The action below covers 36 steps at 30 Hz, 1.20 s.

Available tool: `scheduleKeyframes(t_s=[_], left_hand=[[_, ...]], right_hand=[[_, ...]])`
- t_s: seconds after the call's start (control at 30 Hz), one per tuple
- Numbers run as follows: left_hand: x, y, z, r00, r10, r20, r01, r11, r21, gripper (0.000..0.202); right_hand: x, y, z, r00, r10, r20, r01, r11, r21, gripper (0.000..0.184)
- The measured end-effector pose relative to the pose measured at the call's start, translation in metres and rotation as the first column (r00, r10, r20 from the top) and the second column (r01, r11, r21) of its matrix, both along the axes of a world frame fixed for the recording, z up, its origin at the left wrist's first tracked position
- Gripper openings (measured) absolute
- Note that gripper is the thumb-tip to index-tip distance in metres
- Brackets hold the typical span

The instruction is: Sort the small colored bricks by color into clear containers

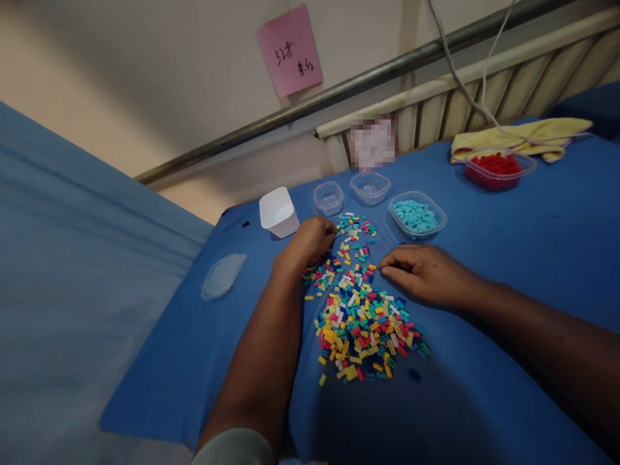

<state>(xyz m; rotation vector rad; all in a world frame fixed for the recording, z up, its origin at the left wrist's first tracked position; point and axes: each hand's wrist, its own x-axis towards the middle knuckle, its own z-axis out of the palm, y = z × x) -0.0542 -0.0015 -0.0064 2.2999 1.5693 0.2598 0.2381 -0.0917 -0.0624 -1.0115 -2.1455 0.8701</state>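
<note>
A heap of small bricks in many colours (pixel 361 316) lies on the blue tablecloth (pixel 508 271). My left hand (pixel 307 244) rests at the heap's upper left edge with its fingers curled down onto the bricks; what they pinch is hidden. My right hand (pixel 426 271) lies palm down at the heap's right edge, fingers together and bent toward the bricks. Behind the heap stand a tub of light blue bricks (pixel 417 215), two clear tubs with nothing visible in them (pixel 328 197) (pixel 371 187) and a white cup (pixel 278 212).
A tub of red bricks (pixel 498 169) sits at the back right beside a yellow cloth (pixel 523 137). A clear lid (pixel 223 276) lies near the table's left edge. A pink note (pixel 289 50) hangs on the wall above a rail and radiator.
</note>
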Motion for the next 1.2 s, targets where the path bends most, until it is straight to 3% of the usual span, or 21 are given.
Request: scheduleKeyframes(t_s=[0.17,0.33,0.47,0.67,0.77,0.87,1.03,1.2], left_hand=[[-0.009,0.007,-0.004,0.969,0.159,0.187,-0.141,0.984,-0.107,0.021],[-0.014,0.009,-0.008,0.795,0.346,0.499,-0.19,0.922,-0.337,0.019],[-0.014,0.008,-0.008,0.728,0.399,0.558,-0.185,0.897,-0.401,0.018],[-0.016,0.007,-0.002,0.832,0.307,0.461,-0.123,0.914,-0.388,0.022],[-0.012,0.006,-0.003,0.903,0.222,0.369,-0.124,0.954,-0.271,0.025],[0.0,0.003,-0.003,0.979,0.131,0.156,-0.112,0.986,-0.126,0.03],[0.017,-0.005,0.004,0.99,0.052,-0.132,-0.052,0.999,-0.002,0.034],[0.016,-0.007,0.005,0.989,0.005,-0.145,-0.005,1.0,0.002,0.044]], right_hand=[[0.0,0.0,0.0,1.0,-0.001,-0.004,0.001,1.0,-0.003,0.017],[0.0,0.0,0.002,1.0,0.004,-0.006,-0.004,1.0,0.006,0.017],[0.0,0.0,0.002,1.0,0.005,-0.009,-0.005,1.0,0.0,0.017],[0.0,0.0,0.001,1.0,0.006,-0.008,-0.006,1.0,0.0,0.017],[0.001,0.0,0.001,1.0,0.007,-0.013,-0.007,1.0,-0.002,0.017],[0.001,-0.001,0.002,1.0,0.004,-0.013,-0.004,1.0,0.0,0.017],[0.0,-0.001,0.002,1.0,-0.002,-0.001,0.002,1.0,0.006,0.017],[-0.001,0.0,0.002,1.0,-0.006,-0.007,0.006,1.0,0.02,0.017]])
